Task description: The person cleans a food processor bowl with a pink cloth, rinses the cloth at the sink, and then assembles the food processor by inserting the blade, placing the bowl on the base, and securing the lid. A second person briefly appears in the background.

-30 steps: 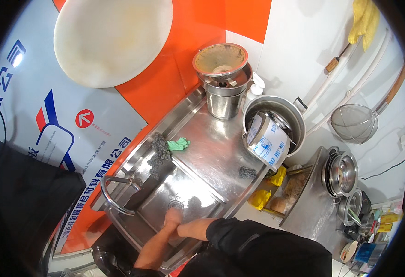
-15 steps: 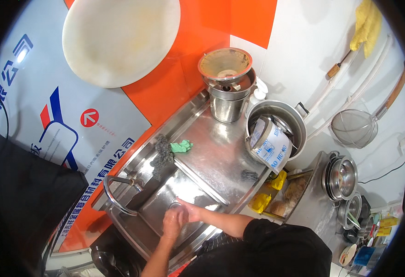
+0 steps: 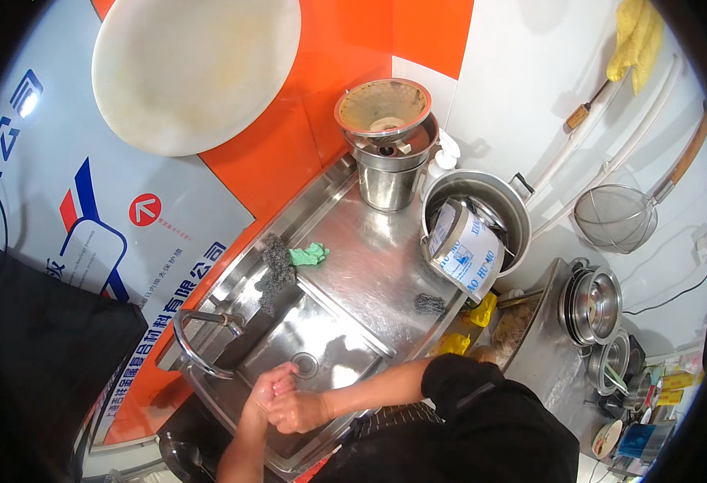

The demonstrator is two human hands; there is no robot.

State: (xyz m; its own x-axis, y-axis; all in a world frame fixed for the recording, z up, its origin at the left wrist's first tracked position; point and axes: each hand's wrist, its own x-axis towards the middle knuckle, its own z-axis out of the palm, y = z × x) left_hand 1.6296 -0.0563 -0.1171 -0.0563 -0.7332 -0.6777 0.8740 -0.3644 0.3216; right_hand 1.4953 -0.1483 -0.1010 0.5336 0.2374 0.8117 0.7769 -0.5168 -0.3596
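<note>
Over the near part of the steel sink [image 3: 345,330], my two wet-looking hands are together. My left hand [image 3: 271,381] points up and to the right, its visible fingers loosely stretched, with nothing seen in it. My right hand [image 3: 300,411] is closed like a fist, its fingers wrapped against the left hand near the wrist. Part of the left hand is hidden behind it. The round drain [image 3: 304,365] shows beyond the hands. A curved metal tap [image 3: 192,346] arches over the sink's left side.
Dark mesh scrubbers [image 3: 276,270] and a green cloth [image 3: 310,254] lie at the sink's far edge. On the steel drainboard [image 3: 361,258] are another dark scrubber [image 3: 429,303], a steel pot [image 3: 386,185] with a strainer on top and a large pot [image 3: 523,217] holding utensils.
Both hands have moved nearer and left, uncovering the drain. My right hand has shifted from beside the left hand's fingers to around its lower part. The view has shifted slightly.
</note>
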